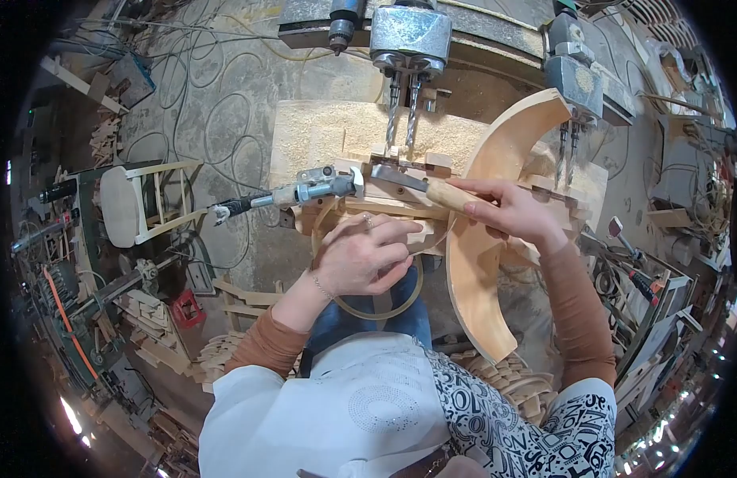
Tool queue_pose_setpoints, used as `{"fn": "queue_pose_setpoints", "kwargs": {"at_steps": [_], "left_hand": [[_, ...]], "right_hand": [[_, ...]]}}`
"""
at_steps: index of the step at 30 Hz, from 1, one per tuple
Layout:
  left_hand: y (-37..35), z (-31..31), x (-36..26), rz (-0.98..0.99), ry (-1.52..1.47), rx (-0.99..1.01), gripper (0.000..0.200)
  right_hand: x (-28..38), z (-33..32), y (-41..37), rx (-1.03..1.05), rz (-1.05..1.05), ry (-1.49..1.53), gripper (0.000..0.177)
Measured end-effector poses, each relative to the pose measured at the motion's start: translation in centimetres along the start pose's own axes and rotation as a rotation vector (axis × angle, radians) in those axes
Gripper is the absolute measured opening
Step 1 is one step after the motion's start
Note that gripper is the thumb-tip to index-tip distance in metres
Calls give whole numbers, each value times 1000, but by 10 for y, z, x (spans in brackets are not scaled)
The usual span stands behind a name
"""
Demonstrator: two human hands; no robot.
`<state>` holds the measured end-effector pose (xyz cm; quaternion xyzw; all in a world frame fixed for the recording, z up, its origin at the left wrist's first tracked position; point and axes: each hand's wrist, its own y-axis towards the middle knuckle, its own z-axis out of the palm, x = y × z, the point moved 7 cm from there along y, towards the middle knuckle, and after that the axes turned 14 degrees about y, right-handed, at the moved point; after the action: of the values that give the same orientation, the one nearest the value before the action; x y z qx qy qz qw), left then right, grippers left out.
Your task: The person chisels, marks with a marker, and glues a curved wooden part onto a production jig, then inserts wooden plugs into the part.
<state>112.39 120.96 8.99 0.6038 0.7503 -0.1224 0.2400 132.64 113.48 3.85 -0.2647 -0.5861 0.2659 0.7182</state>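
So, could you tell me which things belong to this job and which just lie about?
In use: curved pale wooden panel, round wooden lever handle, twin steel drill bits.
Lying about: white-seated wooden chair, small red box, stacked wooden offcuts.

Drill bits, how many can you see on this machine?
4. Under the middle drill head: first bit, second bit. Under the right head, just right of the curved wooden piece: third bit, fourth bit. The top-left chuck may hide a fifth.
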Motion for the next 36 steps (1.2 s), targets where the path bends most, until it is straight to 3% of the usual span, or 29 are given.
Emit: {"fn": "queue_pose_setpoints", "kwargs": {"at_steps": [5, 18, 23, 24, 25, 27, 28, 29, 31, 36], "left_hand": [[-1, -4, 1, 22, -8, -28, 15], [-1, -3, -1, 52, -24, -16, 13], [1, 0, -3, 33, -8, 5, 13], [2, 1, -5, 42, -6, 12, 13], [3, 2, -4, 25, -7, 24, 13], [1, 3, -5, 9, -12, 50, 13], [2, 3, -5, 11, 18, 50, 13], [4, 2, -5, 12, 48, 45, 13], [4, 2, -7, 24, 66, 28, 14], [2, 3, -4, -14, 18, 21, 16]], "right_hand": [[-2, 7, 10, 65, 40, 199, 49], [0, -3, -3, -32, 43, 111, 47], [20, -14, 5, -41, -102, -199, 45], [46, -4, 6, -98, -568, -526, 45], [46, -8, 6, -105, -569, -518, 45], [51, 0, 4, -81, -412, -578, 48], [46, 1, -1, -63, -99, -321, 50], [39, -3, 0, -68, -103, -322, 50], [8, 0, 9, 80, 33, 131, 51], [12, 11, -3, -30, -31, -75, 49]]}}
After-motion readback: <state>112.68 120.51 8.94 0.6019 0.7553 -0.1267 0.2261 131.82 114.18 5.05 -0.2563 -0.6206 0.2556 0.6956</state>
